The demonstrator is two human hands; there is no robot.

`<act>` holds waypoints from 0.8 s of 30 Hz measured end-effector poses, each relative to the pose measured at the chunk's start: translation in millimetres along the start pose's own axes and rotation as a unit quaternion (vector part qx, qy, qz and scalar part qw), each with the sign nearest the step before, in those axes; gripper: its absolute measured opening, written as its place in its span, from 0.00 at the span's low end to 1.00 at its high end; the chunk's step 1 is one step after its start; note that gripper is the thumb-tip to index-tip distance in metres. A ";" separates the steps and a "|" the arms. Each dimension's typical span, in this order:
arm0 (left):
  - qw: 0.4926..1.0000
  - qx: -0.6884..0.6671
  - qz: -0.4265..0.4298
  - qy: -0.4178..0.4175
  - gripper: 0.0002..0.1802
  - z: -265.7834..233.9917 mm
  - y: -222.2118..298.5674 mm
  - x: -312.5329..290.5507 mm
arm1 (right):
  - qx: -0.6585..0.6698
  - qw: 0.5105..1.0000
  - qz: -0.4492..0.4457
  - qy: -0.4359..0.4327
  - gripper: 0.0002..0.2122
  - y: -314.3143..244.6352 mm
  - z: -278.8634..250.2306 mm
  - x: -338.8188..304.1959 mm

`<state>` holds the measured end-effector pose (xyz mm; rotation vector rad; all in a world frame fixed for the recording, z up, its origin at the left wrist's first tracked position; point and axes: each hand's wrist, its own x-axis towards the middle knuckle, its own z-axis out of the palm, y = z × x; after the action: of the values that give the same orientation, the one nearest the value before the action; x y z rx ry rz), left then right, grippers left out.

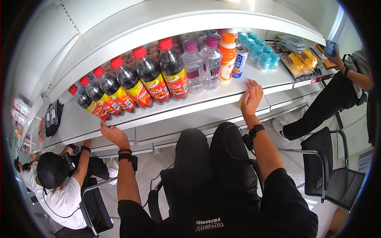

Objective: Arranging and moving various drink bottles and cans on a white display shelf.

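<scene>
My right hand [252, 98] lies with its fingers stretched over the front edge of the white shelf [214, 100], just in front of a blue and white can [239, 61]. At the left, my left hand [115, 135] touches the same edge with its fingertips, its fingers loosely bent and nothing seen in them. Closest to it stand several cola bottles [145, 87] with red caps, in a row at the shelf front. To their right come clear bottles with purple caps [194, 67] and an orange bottle [227, 57].
Light-blue small bottles [264, 59] and yellow packaged items [301, 59] sit farther right on the shelf. A black package [52, 118] lies at its left end. A seated person [59, 182] is at the left, another person [349, 75] at the right. A black chair [333, 170] stands nearby.
</scene>
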<state>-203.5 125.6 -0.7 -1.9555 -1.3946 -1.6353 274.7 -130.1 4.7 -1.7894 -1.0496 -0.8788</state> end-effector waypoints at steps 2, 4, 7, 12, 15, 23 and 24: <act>1.000 -0.008 0.012 -0.001 0.29 -1.6 -0.6 0.2 | 0.003 1.000 0.001 -0.002 0.13 1.0 0.2 -1.7; 1.000 -0.006 -0.003 -0.008 0.29 -0.4 -1.3 -0.8 | -0.004 1.000 0.001 -0.003 0.13 2.6 -0.5 -2.2; 1.000 -0.003 -0.019 -0.014 0.28 2.7 -5.3 -3.6 | -0.001 1.000 0.004 -0.006 0.14 4.5 -0.3 -1.8; 1.000 0.002 -0.024 -0.017 0.28 2.3 4.3 -1.3 | -0.010 1.000 -0.003 -0.007 0.14 5.4 -1.3 -1.1; 1.000 -0.003 -0.011 -0.010 0.29 3.4 4.4 0.0 | -0.009 1.000 -0.004 -0.007 0.13 6.7 -1.2 0.2; 0.999 0.019 -0.024 -0.013 0.30 5.5 -2.6 -1.6 | 0.010 1.000 -0.017 0.000 0.14 9.3 2.6 -2.5; 0.999 0.015 -0.032 -0.023 0.30 5.8 -1.2 -1.8 | 0.004 1.000 -0.019 0.001 0.14 10.3 0.2 -3.5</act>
<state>-200.6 129.3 -4.8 -1.9624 -1.5049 -1.5975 282.7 -133.8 -1.7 -1.7664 -1.0864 -0.8980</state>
